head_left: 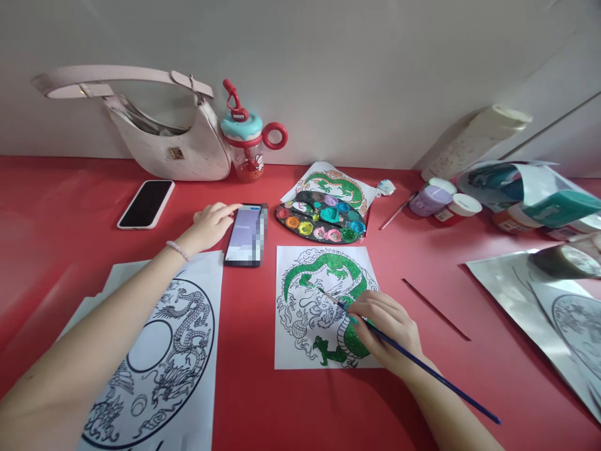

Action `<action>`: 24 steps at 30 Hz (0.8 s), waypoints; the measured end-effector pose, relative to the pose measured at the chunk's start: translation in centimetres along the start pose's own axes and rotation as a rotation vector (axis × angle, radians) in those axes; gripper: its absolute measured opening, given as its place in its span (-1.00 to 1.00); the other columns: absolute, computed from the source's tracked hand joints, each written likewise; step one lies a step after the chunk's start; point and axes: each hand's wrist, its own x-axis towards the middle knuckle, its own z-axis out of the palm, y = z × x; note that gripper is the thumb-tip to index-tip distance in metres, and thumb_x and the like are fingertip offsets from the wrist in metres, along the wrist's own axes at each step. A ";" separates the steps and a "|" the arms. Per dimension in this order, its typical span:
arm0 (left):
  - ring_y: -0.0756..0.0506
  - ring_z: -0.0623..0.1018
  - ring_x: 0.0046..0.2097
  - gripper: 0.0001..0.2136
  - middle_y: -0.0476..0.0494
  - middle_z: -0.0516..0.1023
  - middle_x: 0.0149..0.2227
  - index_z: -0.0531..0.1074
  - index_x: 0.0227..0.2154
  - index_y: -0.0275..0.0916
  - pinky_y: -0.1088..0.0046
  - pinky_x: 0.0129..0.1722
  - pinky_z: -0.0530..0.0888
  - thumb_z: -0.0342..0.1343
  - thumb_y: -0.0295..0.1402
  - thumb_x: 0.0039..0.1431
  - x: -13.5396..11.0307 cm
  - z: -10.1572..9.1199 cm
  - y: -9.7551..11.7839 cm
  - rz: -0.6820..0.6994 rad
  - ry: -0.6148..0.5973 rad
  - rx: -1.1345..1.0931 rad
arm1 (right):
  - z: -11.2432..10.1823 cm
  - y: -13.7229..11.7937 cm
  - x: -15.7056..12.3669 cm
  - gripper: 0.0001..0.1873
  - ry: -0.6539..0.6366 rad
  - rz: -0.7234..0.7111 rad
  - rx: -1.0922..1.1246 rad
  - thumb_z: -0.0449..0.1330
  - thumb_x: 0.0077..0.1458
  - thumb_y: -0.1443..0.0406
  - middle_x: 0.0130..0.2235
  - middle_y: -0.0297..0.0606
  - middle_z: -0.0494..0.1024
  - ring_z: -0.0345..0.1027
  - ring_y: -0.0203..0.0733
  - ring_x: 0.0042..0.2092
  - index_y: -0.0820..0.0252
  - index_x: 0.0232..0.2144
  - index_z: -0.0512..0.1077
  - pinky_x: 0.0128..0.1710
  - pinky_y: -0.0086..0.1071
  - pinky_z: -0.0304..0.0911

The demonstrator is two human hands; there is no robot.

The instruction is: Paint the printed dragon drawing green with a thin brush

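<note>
My right hand point(382, 329) is closed on a thin blue paintbrush point(422, 366), its tip resting on a dragon drawing point(310, 263) partly filled in green. My left hand point(211, 224) reaches out to a lit phone point(245, 235), with a finger touching its upper left edge. A paint palette point(322, 220) with several colour wells lies just beyond the drawing.
A dark phone point(146, 203), pink handbag point(173, 141) and water bottle point(246, 141) sit at the back left. A large uncoloured dragon sheet point(159, 351) lies under my left arm. Paint pots point(441, 199), a spare brush point(436, 309) and plastic sleeves point(530, 294) fill the right.
</note>
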 end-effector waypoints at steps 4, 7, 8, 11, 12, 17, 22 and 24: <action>-0.20 0.33 0.12 -0.52 -0.12 0.39 0.02 0.25 0.13 -0.02 0.06 0.16 0.16 -0.27 -0.27 0.16 -0.4 0.0 0.2 -0.001 0.010 -0.019 | -0.1 -0.2 0.1 -0.88 0.003 0.007 -0.003 0.05 0.09 0.48 -0.49 -0.30 0.41 0.29 -0.34 -0.42 0.20 -0.34 0.32 -0.44 -0.42 0.24; -0.21 0.32 0.12 -0.51 -0.14 0.39 0.03 0.23 0.14 -0.09 0.07 0.17 0.17 -0.27 -0.27 0.15 -1.1 -0.3 0.6 -0.004 0.013 -0.040 | -0.2 -0.3 0.2 -0.88 0.011 0.013 -0.002 0.05 0.10 0.47 -0.49 -0.30 0.40 0.30 -0.34 -0.42 0.20 -0.34 0.32 -0.44 -0.42 0.24; -0.21 0.32 0.13 -0.51 -0.15 0.38 0.04 0.23 0.14 -0.11 0.08 0.17 0.17 -0.27 -0.27 0.15 -1.3 -0.4 0.7 0.003 0.011 -0.047 | -0.2 -0.3 0.2 -0.88 0.016 0.014 -0.003 0.05 0.10 0.47 -0.49 -0.30 0.40 0.30 -0.34 -0.42 0.20 -0.34 0.32 -0.44 -0.42 0.24; -0.20 0.29 0.16 -0.49 -0.18 0.34 0.11 0.20 0.15 -0.18 0.10 0.19 0.16 -0.26 -0.26 0.14 -2.2 -0.6 1.2 0.020 -0.005 -0.071 | -0.1 -0.3 0.2 -0.88 0.027 0.014 -0.004 0.05 0.09 0.47 -0.49 -0.31 0.39 0.29 -0.34 -0.42 0.21 -0.34 0.32 -0.44 -0.43 0.24; -0.20 0.27 0.18 -0.49 -0.18 0.32 0.13 0.18 0.16 -0.19 0.11 0.20 0.14 -0.25 -0.25 0.13 -2.4 -0.6 1.3 0.020 -0.013 -0.080 | 0.0 -0.3 0.1 -0.88 0.027 0.013 -0.005 0.05 0.09 0.47 -0.49 -0.31 0.39 0.29 -0.34 -0.42 0.20 -0.33 0.32 -0.44 -0.43 0.24; -0.21 0.16 0.26 -0.45 -0.20 0.20 0.24 0.13 0.19 -0.23 0.10 0.25 0.08 -0.21 -0.21 0.12 -3.7 -0.1 1.3 0.018 -0.048 -0.100 | -0.1 -0.4 0.1 -0.87 0.017 0.010 0.005 0.05 0.09 0.48 -0.50 -0.31 0.39 0.28 -0.34 -0.43 0.18 -0.32 0.31 -0.45 -0.43 0.23; -0.22 0.19 0.25 -0.49 -0.18 0.21 0.23 0.15 0.18 -0.16 0.08 0.24 0.10 -0.20 -0.22 0.15 -3.0 -0.2 1.7 0.068 -0.014 -0.040 | -0.2 -0.4 0.0 -0.86 0.022 0.007 0.011 0.04 0.09 0.47 -0.50 -0.31 0.39 0.28 -0.33 -0.43 0.18 -0.32 0.31 -0.45 -0.42 0.22; -0.23 0.21 0.24 -0.51 -0.17 0.21 0.22 0.18 0.17 -0.15 0.10 0.24 0.10 -0.20 -0.23 0.16 -2.0 -0.4 2.1 0.075 0.021 -0.010 | -0.2 -0.3 0.0 -0.86 0.021 0.002 0.011 0.05 0.09 0.48 -0.50 -0.30 0.39 0.27 -0.33 -0.43 0.18 -0.33 0.31 -0.45 -0.42 0.22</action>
